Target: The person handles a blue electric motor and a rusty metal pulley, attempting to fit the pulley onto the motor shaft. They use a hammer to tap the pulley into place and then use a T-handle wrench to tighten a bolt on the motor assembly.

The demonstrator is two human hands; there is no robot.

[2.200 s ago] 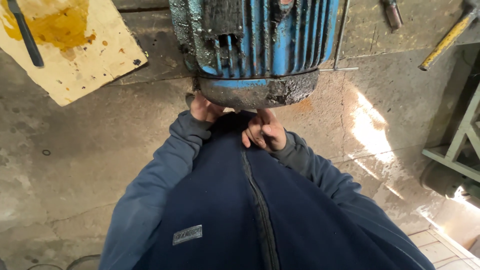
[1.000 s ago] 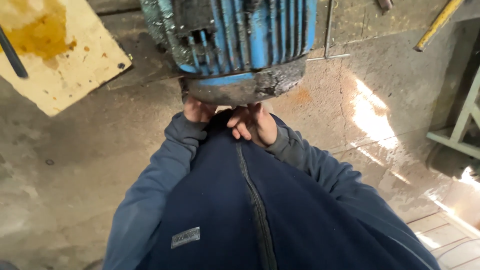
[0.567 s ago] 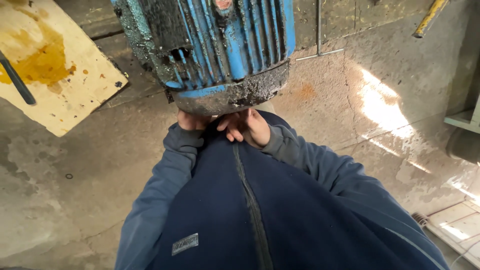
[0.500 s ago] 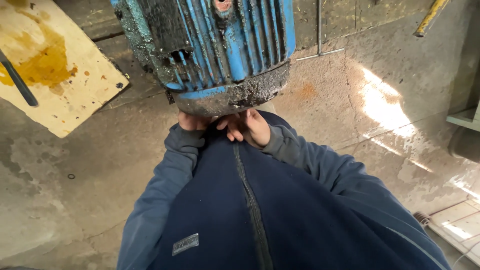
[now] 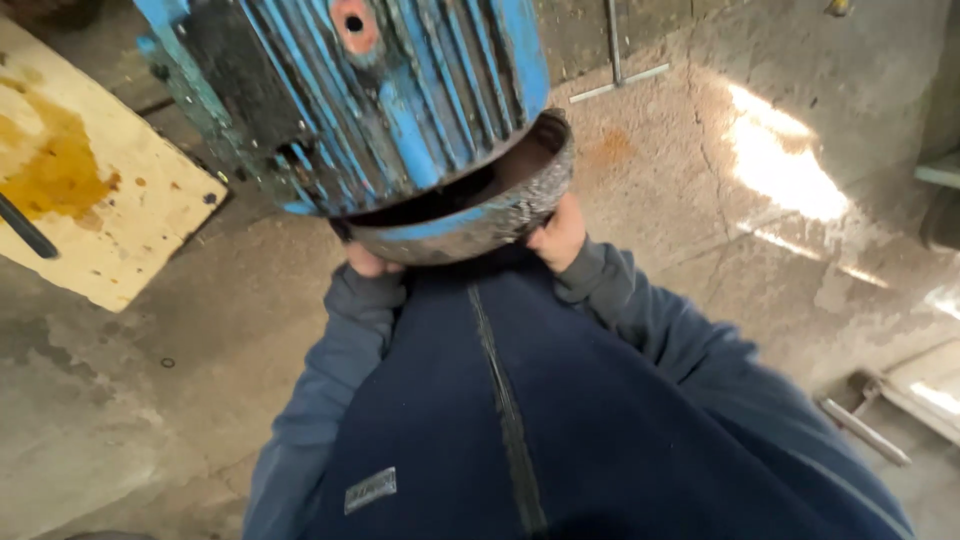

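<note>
Gaping at its upper edge, the end cover (image 5: 470, 215) now stands off the blue motor (image 5: 360, 110), where half a second ago it sat flush, so it seems freed. Left hand (image 5: 368, 262) and right hand (image 5: 558, 235) each clasp its rim, above the concrete floor (image 5: 130, 400).

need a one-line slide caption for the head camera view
Both hands, left hand and right hand, grip the round end cover tilted open from a blue finned motor.
</note>
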